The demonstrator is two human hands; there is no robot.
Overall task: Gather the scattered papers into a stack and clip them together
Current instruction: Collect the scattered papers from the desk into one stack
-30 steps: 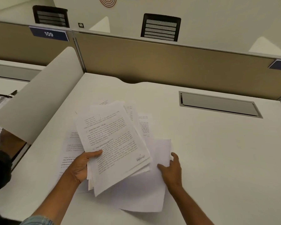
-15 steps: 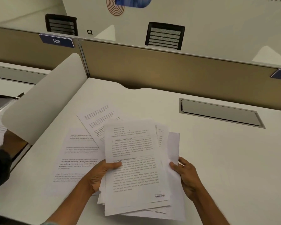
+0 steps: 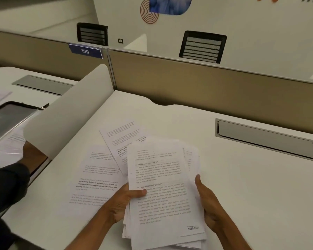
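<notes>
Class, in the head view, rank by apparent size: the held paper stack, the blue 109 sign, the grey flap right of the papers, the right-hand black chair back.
1. paper stack, though nearest the camera
2. grey flap
3. black chair back
4. blue 109 sign

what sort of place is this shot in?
Likely an open-plan office with cubicle desks: tan partitions, one carrying a plate numbered 109, a mesh-backed office chair beyond them, and a cable hatch set into the white desk.

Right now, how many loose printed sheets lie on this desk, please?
2: one printed white sheet beside the left hand; another behind it; the held stack may hide more.
</notes>
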